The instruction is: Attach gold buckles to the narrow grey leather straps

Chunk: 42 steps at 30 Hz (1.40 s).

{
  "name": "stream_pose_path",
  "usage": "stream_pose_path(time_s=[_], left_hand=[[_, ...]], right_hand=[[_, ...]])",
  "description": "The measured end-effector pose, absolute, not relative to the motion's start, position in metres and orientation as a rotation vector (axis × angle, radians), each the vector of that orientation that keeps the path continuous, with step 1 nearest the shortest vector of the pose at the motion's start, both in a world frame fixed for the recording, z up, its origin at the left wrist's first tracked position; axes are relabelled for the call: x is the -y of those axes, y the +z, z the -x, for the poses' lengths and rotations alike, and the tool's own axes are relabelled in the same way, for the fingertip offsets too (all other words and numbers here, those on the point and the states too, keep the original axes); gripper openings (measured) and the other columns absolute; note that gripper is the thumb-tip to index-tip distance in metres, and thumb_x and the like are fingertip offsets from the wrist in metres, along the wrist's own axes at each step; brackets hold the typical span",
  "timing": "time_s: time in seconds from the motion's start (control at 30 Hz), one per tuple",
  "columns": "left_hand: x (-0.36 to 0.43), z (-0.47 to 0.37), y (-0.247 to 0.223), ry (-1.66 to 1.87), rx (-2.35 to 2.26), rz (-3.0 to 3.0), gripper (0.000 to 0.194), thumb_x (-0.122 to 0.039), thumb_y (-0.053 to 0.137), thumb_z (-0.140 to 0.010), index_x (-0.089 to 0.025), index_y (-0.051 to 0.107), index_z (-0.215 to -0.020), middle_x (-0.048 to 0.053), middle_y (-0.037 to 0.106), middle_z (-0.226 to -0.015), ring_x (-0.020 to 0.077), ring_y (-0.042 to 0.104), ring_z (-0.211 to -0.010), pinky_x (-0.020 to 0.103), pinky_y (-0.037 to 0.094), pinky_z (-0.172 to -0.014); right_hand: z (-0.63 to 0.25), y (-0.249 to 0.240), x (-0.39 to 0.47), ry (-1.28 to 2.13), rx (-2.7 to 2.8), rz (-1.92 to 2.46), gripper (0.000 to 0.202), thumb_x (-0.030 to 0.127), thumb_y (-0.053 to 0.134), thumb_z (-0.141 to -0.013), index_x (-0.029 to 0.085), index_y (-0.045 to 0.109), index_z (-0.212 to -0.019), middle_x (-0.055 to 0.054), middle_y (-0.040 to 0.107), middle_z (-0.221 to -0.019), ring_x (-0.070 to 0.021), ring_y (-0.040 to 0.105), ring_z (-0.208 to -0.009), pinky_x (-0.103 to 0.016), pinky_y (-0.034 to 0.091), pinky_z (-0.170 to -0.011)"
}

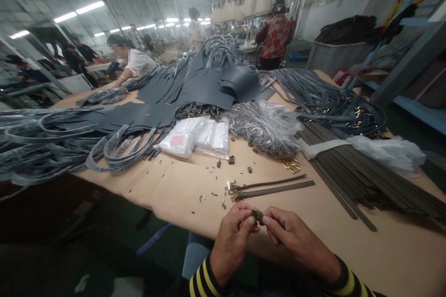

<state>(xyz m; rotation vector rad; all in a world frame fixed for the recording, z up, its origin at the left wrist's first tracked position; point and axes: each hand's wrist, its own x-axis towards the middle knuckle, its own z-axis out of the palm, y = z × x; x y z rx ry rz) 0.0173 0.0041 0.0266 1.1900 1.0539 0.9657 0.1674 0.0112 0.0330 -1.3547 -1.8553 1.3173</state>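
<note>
Between my two hands, just over the table's near edge, is a small dark olive strap loop (258, 216). My left hand (235, 227) pinches its left side with thumb and fingertips. From the right, my right hand (289, 232) grips the other side the same way. Just beyond them lie two olive straps (278, 189) with gold buckles (234, 193) at their left ends. A few more small dark loops (232, 160) rest farther back, among scattered tiny metal bits (214, 194). The fingers partly hide the held piece.
A bundle of long olive straps (348, 167) lies at right. Clear plastic bags (212, 137) and a bag of small parts (265, 125) stand mid-table. Dark grey panels (205, 81) and wrapped handles (118, 151) pile behind and left. A person in white (137, 62) leans over the far left edge.
</note>
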Motion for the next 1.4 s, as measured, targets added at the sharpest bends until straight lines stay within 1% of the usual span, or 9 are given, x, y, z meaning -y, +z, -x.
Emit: stream_pose_path(time_s=[0.13,0.23,0.33,0.4,0.7,0.9,1.0,1.13,1.4], left_hand=[[0.003,-0.017,0.021,1.000,-1.108,-1.103,0.022,-0.032,0.052,-0.073,-0.014,0.058,-0.083,0.004,0.052,-0.087,0.0099,0.053,-0.065,0.025,0.047,-0.064],[0.002,-0.015,0.017,0.975,-1.154,-1.047,0.019,-0.032,0.056,-0.071,-0.013,0.053,-0.073,-0.002,0.050,-0.060,0.0077,0.050,-0.053,0.021,0.043,-0.055],[0.000,-0.015,0.014,0.873,-1.107,-0.996,0.023,-0.035,0.057,-0.068,-0.014,0.048,-0.068,-0.004,0.049,-0.052,0.0076,0.048,-0.047,0.020,0.040,-0.048],[-0.001,-0.016,0.013,0.797,-1.049,-1.003,0.025,-0.038,0.055,-0.069,-0.014,0.048,-0.069,-0.002,0.053,-0.054,0.0093,0.051,-0.048,0.021,0.041,-0.048],[-0.019,-0.016,0.022,0.749,-1.240,-1.320,0.030,-0.040,0.043,-0.077,-0.016,0.043,-0.059,-0.005,0.043,-0.046,0.0075,0.042,-0.041,0.020,0.035,-0.045],[-0.070,-0.027,0.036,0.663,-1.195,-1.617,0.030,-0.037,0.037,-0.080,-0.015,0.050,-0.065,0.000,0.053,-0.053,0.0115,0.050,-0.051,0.023,0.041,-0.052],[-0.102,-0.060,0.040,0.665,-1.135,-2.012,0.027,-0.028,0.031,-0.084,-0.015,0.054,-0.088,0.007,0.060,-0.081,0.0159,0.055,-0.075,0.028,0.044,-0.069],[-0.141,-0.127,0.031,0.481,-0.746,-2.733,0.026,-0.017,0.031,-0.083,-0.012,0.047,-0.103,0.013,0.051,-0.108,0.0194,0.048,-0.098,0.031,0.040,-0.082],[-0.178,-0.169,-0.002,0.231,-0.567,-2.990,0.016,-0.014,0.037,-0.080,-0.010,0.052,-0.082,0.012,0.053,-0.085,0.0220,0.048,-0.082,0.032,0.043,-0.067]], right_hand=[[-0.167,0.031,-0.006,1.358,1.836,1.330,0.031,0.034,0.033,-0.083,0.019,0.039,-0.056,0.005,0.039,-0.050,-0.0115,0.042,-0.050,-0.023,0.033,-0.051],[-0.165,0.028,-0.002,1.394,1.805,1.306,0.029,0.033,0.035,-0.083,0.019,0.040,-0.058,0.005,0.042,-0.051,-0.0112,0.044,-0.050,-0.023,0.034,-0.051],[-0.160,0.024,-0.001,1.510,1.675,1.282,0.014,0.031,0.041,-0.081,0.018,0.043,-0.082,0.007,0.047,-0.052,-0.0109,0.047,-0.049,-0.022,0.036,-0.050],[-0.157,0.023,-0.001,1.596,1.606,1.266,0.020,0.032,0.042,-0.080,0.017,0.039,-0.093,0.007,0.049,-0.051,-0.0107,0.048,-0.047,-0.021,0.037,-0.047],[-0.174,0.032,-0.014,1.315,1.925,1.382,0.019,0.021,0.039,-0.078,0.019,0.042,-0.059,0.005,0.046,-0.048,-0.0099,0.046,-0.049,-0.021,0.036,-0.053],[-0.214,0.032,-0.031,1.661,1.587,1.348,0.015,0.029,0.044,-0.074,0.016,0.046,-0.066,0.002,0.054,-0.058,-0.0051,0.039,-0.036,-0.016,0.030,-0.035],[-0.245,0.021,-0.044,1.613,1.213,1.217,0.019,0.034,0.050,-0.072,0.016,0.048,-0.069,0.004,0.050,-0.058,-0.0025,0.033,-0.034,-0.014,0.025,-0.031],[-0.279,0.008,-0.055,1.408,0.594,1.027,0.018,0.033,0.058,-0.065,0.018,0.050,-0.070,0.007,0.043,-0.058,0.0003,0.019,-0.032,-0.011,0.013,-0.028],[-0.284,0.011,-0.052,1.481,0.424,0.910,0.016,0.029,0.065,-0.062,0.017,0.056,-0.068,0.007,0.044,-0.055,0.0016,0.020,-0.032,-0.010,0.013,-0.028]])
